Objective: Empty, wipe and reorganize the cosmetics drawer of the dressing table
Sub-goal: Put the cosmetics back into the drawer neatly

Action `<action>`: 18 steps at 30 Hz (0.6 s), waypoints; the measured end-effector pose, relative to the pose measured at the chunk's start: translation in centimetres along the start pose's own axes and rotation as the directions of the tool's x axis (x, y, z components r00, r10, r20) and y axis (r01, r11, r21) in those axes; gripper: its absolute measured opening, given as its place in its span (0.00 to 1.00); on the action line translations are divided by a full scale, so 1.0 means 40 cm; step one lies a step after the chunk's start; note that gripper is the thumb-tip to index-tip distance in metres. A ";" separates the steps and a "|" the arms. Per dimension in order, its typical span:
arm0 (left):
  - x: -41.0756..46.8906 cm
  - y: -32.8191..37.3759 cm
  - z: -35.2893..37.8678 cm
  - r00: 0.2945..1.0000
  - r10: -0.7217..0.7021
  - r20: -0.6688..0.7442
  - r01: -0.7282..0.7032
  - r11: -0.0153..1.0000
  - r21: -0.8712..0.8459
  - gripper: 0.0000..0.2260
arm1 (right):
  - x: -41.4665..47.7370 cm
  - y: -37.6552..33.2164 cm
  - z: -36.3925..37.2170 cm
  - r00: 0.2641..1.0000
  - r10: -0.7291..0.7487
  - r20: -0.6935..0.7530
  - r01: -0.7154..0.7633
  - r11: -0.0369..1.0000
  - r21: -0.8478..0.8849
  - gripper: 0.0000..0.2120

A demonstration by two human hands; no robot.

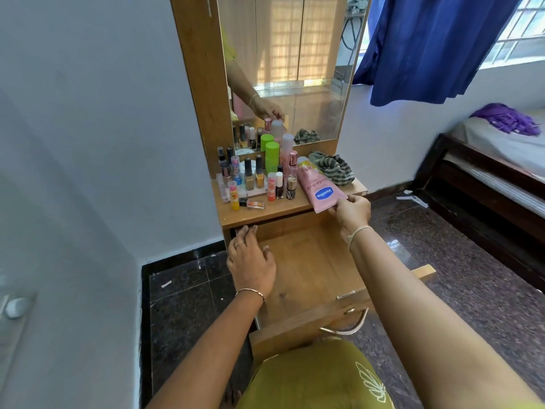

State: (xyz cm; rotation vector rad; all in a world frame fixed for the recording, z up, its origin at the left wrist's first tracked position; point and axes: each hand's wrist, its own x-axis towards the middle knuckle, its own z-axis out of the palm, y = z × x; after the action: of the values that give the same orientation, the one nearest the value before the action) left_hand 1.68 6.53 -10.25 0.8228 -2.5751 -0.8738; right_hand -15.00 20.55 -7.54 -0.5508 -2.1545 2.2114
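The wooden drawer [306, 261] of the dressing table is pulled out, and its floor is bare. My right hand [352, 212] grips the crimped end of a pink Vaseline tube [320, 188] that lies tilted on the table top [283, 206]. My left hand [250, 261] rests with spread fingers on the drawer's left rim and holds nothing. Several nail polish bottles [253, 175] and lip balms [234, 196] stand on the left of the top. A striped grey-green cloth [333, 169] lies crumpled at the back right.
Two green-capped bottles [272, 156] and a pink spray bottle [292, 163] stand under the mirror [295, 69]. The drawer front has a metal handle [348, 326]. A white wall is on the left, a bed [501, 160] on the right, and a blue curtain [427, 45] above it.
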 end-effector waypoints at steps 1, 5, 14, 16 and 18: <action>-0.009 0.011 -0.001 1.000 0.005 -0.009 -0.006 0.999 -0.036 0.22 | -0.013 -0.008 -0.012 1.000 -0.008 -0.003 0.008 1.000 0.021 0.10; -0.049 0.060 0.002 0.996 0.075 -0.058 -0.086 0.970 -0.226 0.19 | -0.086 -0.032 -0.093 0.999 -0.040 -0.016 0.041 0.996 0.081 0.06; -0.102 0.188 0.054 0.834 0.035 0.550 0.404 0.640 -0.654 0.18 | -0.242 0.035 -0.243 0.998 -0.007 -0.058 0.014 0.993 0.115 0.06; -0.105 0.204 0.066 0.759 0.056 0.649 0.524 0.539 -0.659 0.17 | -0.251 0.052 -0.249 0.999 0.016 -0.045 -0.013 0.999 0.052 0.07; -0.107 0.210 0.080 0.737 0.100 0.669 0.536 0.516 -0.668 0.10 | -0.255 0.074 -0.249 0.999 0.020 -0.025 -0.020 1.000 -0.006 0.08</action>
State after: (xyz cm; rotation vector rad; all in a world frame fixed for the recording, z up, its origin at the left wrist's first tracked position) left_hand 0.11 16.03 -7.82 0.5950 -1.9559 -2.6114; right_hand -2.22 27.52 -7.85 -0.5990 -2.1536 2.1965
